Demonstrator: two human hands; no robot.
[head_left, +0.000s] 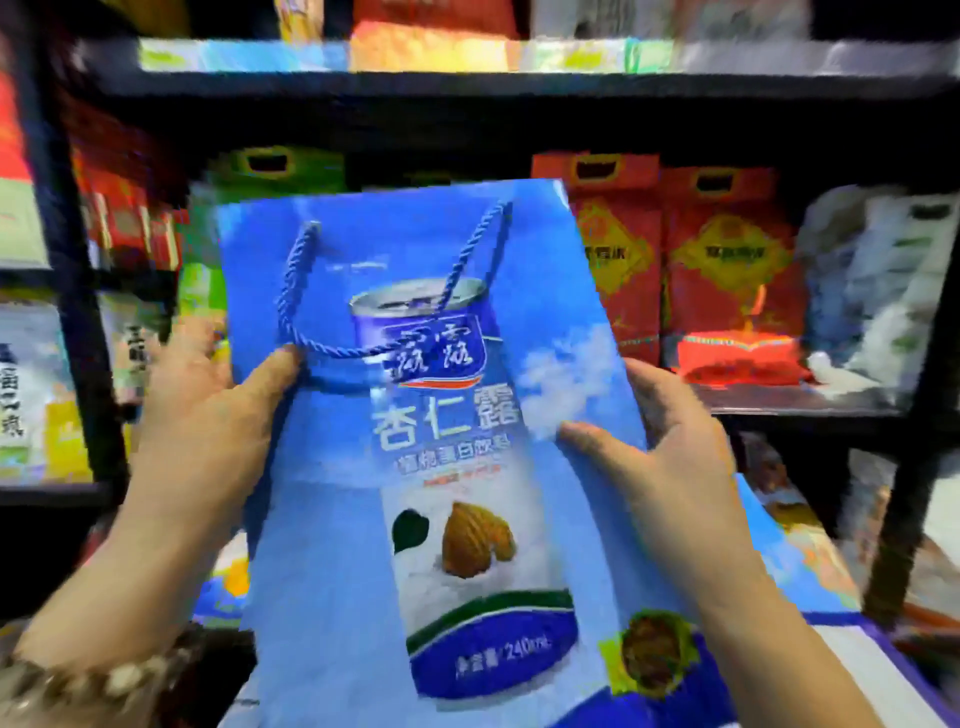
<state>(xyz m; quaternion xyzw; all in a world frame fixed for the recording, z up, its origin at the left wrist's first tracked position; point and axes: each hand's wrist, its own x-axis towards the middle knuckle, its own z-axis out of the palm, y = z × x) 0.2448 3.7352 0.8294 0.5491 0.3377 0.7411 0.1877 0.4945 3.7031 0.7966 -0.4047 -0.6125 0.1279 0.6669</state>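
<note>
Before a stocked shelf (519, 88), holding up a blue bag (332, 519): flat, unopened, printed face to the camera, clear of any surface.

Pinched at the left edge by the left hand (208, 410), thumb curled onto the front just under the cord handle (306, 291), fingers behind and out of sight. Pinched at the right edge by the right hand (670, 457) the same way, thumb on the print, fingers tucked behind. Nothing else in either hand.

Risks, as judged:
- Could buckle or flop forward at the top, being thin paper gripped only at mid-height edges.
- Could crease across the print if squeezed inward.
- Could snag the cord on the left thumb while spreading the mouth.
- Could nudge the red boxes (727, 270) behind the top right corner if pushed further in.

Long axis running from the base, low and near the body, up to the mouth by the shelf. Leaning a little, top toward the left. Mouth pointing up and away; cord hanging down over the front face.

Further out: green box (270, 166) behind the top left corner, a second blue bag (810, 571) lying below at right, bead bracelet (104, 680) on the left wrist.
</note>
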